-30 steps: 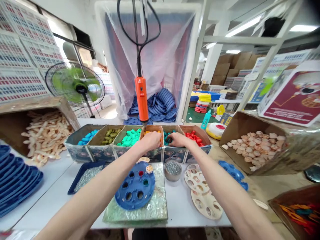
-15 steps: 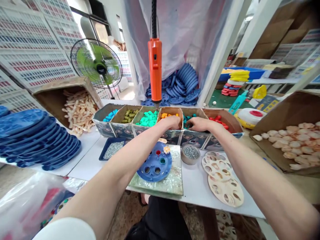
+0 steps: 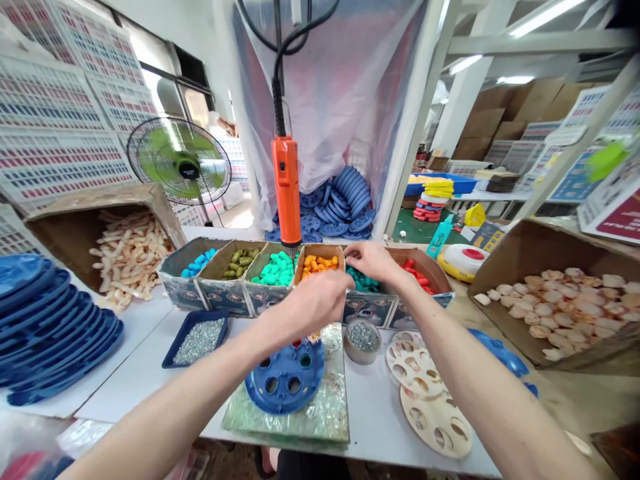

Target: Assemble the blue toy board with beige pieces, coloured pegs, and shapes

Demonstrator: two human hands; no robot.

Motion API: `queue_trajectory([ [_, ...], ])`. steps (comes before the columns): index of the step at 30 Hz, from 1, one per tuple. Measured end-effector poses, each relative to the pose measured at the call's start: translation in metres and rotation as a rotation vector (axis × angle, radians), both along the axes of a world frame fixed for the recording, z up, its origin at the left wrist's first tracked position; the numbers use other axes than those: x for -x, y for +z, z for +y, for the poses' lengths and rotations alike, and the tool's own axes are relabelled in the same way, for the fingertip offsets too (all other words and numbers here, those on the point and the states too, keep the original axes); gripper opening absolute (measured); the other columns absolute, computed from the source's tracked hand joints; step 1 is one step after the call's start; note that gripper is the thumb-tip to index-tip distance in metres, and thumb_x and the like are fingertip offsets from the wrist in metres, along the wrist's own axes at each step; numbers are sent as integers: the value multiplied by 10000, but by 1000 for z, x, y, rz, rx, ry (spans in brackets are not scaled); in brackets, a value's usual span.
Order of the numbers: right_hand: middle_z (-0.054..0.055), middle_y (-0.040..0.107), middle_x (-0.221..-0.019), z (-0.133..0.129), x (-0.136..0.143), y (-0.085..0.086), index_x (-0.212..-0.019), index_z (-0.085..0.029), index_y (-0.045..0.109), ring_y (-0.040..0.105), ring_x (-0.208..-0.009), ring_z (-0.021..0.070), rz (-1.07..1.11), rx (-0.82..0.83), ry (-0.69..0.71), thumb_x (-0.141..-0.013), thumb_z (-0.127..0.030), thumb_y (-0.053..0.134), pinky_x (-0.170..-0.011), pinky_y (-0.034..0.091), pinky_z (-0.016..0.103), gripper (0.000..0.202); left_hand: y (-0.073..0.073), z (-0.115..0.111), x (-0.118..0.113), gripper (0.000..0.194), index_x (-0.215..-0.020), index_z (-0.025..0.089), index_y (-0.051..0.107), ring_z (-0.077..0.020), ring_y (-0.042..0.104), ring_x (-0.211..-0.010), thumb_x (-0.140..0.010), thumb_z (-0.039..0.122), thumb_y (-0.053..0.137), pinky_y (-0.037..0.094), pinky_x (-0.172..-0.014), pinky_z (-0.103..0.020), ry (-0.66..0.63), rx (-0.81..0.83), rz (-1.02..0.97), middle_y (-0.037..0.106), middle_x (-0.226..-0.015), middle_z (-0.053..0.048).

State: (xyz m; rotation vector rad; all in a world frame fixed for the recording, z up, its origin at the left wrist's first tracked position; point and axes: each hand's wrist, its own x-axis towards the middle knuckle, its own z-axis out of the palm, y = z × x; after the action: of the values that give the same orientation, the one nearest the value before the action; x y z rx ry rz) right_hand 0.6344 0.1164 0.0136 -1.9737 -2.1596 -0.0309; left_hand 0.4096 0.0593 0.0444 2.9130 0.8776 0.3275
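My left hand (image 3: 327, 293) is raised just in front of the orange pieces (image 3: 319, 264), its fingers curled together; whatever is inside is hidden. Over the bin of dark teal pieces (image 3: 364, 281) is my right hand (image 3: 369, 260), fingers bent down at the divider beside the orange bin. Its fingertips look pinched, but I cannot make out what they hold. Below my left forearm, a round blue plastic disc (image 3: 285, 381) with holes lies on a green, plastic-wrapped board (image 3: 325, 417). One hole shows green, and a small red part and a cream part sit near its far edge.
An orange electric screwdriver (image 3: 287, 193) hangs above the bins. Screws fill a dark tray (image 3: 167, 357) and a round bowl (image 3: 363, 341). Cream discs (image 3: 435, 427) lie at right. Stacked blue discs (image 3: 55, 333) stand left; cardboard boxes (image 3: 160, 207) of cream parts flank the bins.
My left hand has come up out of the orange bin towards me. My right hand has lifted from the teal pieces to the bin's left divider. The view has tilted up.
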Motion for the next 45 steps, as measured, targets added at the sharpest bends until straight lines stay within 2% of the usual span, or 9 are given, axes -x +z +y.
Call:
queue_trajectory([
  [2, 84, 750, -1304, 6, 18, 3, -1325, -237, 697, 686, -1220, 253, -37, 6, 51, -1015, -285, 547, -990, 506, 304, 348, 5, -32, 34, 308, -1103, 209, 698, -207, 714, -974, -979, 74, 450, 552, -877, -321, -270, 99, -191, 761, -1047, -55],
  [4, 114, 738, -1312, 14, 38, 2, -1312, -222, 704, 664, -1256, 283, -95, 55, 93, -996, -290, 612, -1063, 484, 366, 336, 8, -44, 68, 330, -960, 212, 697, -180, 695, -864, -943, 35, 419, 532, -798, -289, -294, 164, -225, 745, -919, -27],
  [6, 126, 727, -1292, 23, 55, -3, -1267, -187, 707, 658, -1248, 290, -164, 144, 125, -989, -320, 667, -1105, 473, 457, 311, 9, -31, 97, 322, -889, 205, 679, -165, 684, -807, -925, 45, 402, 517, -772, -273, -149, 145, -256, 736, -872, -16],
  [9, 99, 693, -1283, 36, 74, -10, -1234, -165, 680, 674, -1166, 259, -247, 294, 159, -998, -384, 690, -1039, 540, 512, 323, 8, 27, 122, 304, -962, 194, 682, -195, 705, -887, -943, 96, 395, 520, -815, -290, 161, 38, -127, 760, -951, -39],
  [15, 91, 682, -1272, 42, 86, -12, -1250, -175, 664, 686, -1111, 240, -263, 421, 216, -1010, -388, 675, -962, 588, 466, 321, -16, 140, 110, 254, -1199, 168, 693, -245, 713, -1063, -958, 173, 613, 552, -931, -360, 237, 49, 250, 755, -1174, -102],
  [23, 73, 726, -1176, 48, 82, -25, -1149, -162, 703, 701, -1072, 228, -135, 360, 257, -1002, -379, 683, -967, 572, 462, 263, -49, 177, 84, 275, -1196, 160, 682, -249, 695, -1090, -990, 340, 698, 596, -946, -470, 273, 56, 492, 699, -1232, -94],
  [34, 51, 734, -938, 14, 62, -24, -1001, -176, 742, 669, -802, 182, 220, -153, 217, -789, -131, 642, -770, 483, 278, 239, -41, 165, 108, 304, -1223, 146, 679, -261, 690, -1034, -930, 226, 658, 561, -933, -426, 250, -35, 96, 683, -1204, -120],
  [40, 49, 679, -1018, -50, 68, -13, -983, -190, 702, 633, -768, 153, 359, -321, 267, -775, -88, 612, -746, 508, 274, 248, -35, 112, 150, 323, -1160, 144, 694, -233, 674, -911, -898, 249, 538, 553, -843, -350, 223, -61, -253, 681, -1063, -98],
  [45, 51, 685, -1062, -100, 78, -14, -1023, -212, 704, 656, -770, 155, 511, -424, 335, -834, -92, 577, -729, 529, 287, 258, -47, 52, 179, 293, -1173, 205, 694, -193, 662, -880, -955, 354, 564, 541, -774, -296, 197, 54, -523, 704, -1067, -59],
])
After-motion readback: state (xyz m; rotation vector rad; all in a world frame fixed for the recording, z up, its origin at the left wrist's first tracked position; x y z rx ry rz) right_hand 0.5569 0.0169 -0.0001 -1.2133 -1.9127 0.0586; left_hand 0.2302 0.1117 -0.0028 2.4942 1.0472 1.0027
